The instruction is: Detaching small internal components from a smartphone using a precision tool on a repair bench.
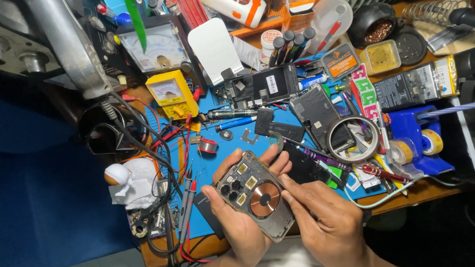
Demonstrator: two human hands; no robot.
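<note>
Nearest the lens, the left hand [237, 225] grips a phone back housing [254, 195] from beneath, thumb on its left edge and fingers curled over the far edge, holding it tilted above the near edge of the surface [408, 192]. On the housing sit a cluster of camera openings at the upper left and a round copper coil [265, 198] in the middle. Beside it, the right hand [326, 221] is partly closed, its forefinger and thumb pressed to the housing's right edge; whether they pinch a small tool is hard to tell.

Under everything lies a blue work mat [232, 142]. At the upper left stands a yellow multimeter [171, 93], with red and black leads trailing down the mat's left side. Behind the housing lie an opened phone frame [262, 86] and a second, dark phone body [320, 115]. To the right rests a ringed magnifier [352, 138], just beside a blue tape dispenser [419, 140]. Left of the mat sits a small white figurine [131, 182].
</note>
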